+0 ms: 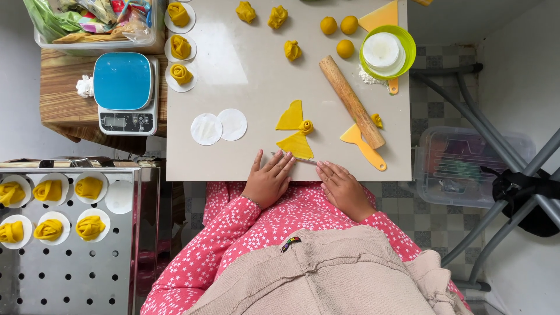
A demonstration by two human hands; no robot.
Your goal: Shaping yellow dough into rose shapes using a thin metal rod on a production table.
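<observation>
My left hand (269, 180) and my right hand (343, 188) rest at the near edge of a beige board (233, 70). Between their fingertips lies a thin metal stick (294, 157), touched by both hands. Just beyond it sits a piece of yellow dough (296, 131): two triangular flaps joined by a small rolled knot. My sleeves are pink with white stars.
A wooden rolling pin (352, 101) and a yellow scraper (364, 146) lie to the right. Two white paper rounds (219, 126) sit to the left. Shaped dough pieces, dough balls (338, 34), a green bowl (388, 52), a blue scale (124, 92) and a perforated steel tray (70, 256) surround the board.
</observation>
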